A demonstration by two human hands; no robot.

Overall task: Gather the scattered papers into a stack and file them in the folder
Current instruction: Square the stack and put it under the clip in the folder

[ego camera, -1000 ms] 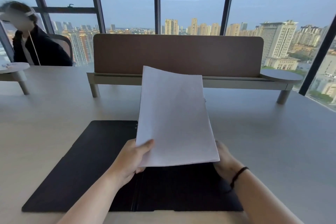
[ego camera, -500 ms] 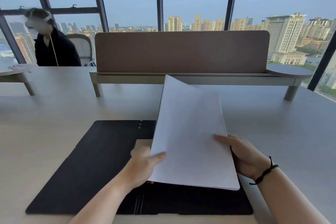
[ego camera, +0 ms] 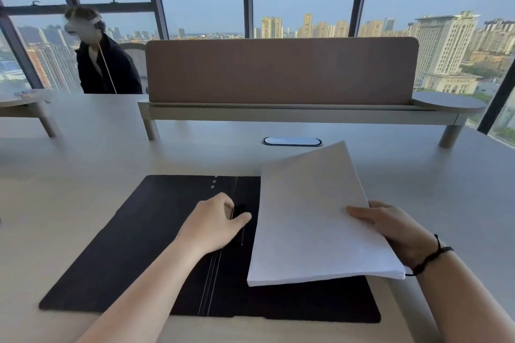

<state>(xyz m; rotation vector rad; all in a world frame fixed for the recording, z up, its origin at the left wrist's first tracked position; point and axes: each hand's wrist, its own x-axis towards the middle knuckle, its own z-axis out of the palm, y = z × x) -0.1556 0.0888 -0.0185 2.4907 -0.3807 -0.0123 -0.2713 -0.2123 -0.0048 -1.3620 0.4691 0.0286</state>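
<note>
The right hand (ego camera: 390,231) grips the right edge of a white paper stack (ego camera: 315,220), tilted above the right half of an open black folder (ego camera: 133,253) near the pale worktop's (ego camera: 83,164) front edge. The left hand (ego camera: 211,223) pinches the folder's black spine clip (ego camera: 239,210).

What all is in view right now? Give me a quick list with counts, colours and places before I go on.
Folder: one, black, lying open on the table.
Clip: one, black, on the folder's spine.
Paper stack: one, white, tilted over the folder's right half.
Table: one, pale beige.
Divider panel: one, brown, on a raised shelf behind.
Cable port: one, oval, in the table.
Seated person: one, dark clothing, far left.
Left hand: at the clip.
Right hand: holds the paper stack; black wristband.
</note>
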